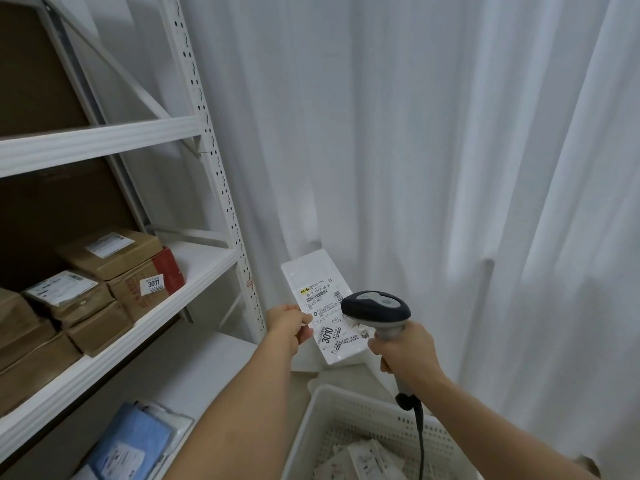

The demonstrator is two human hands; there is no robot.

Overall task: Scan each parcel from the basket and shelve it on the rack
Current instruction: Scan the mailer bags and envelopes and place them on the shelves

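White parcel (320, 303) pinched left, scanner (379, 311) right

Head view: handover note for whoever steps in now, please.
Left hand pinches the white parcel by its edge, label up, sticker 3010.
Right hand grips the scanner, its head over the label.
Done: brown boxes sit on the rack, one tagged 3011.
Left: shelve this parcel once scanned; more parcels lie in the basket.

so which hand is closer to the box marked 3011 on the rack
Left. The left hand holds the white parcel just right of the box marked 3011; the right hand grips the scanner farther right.
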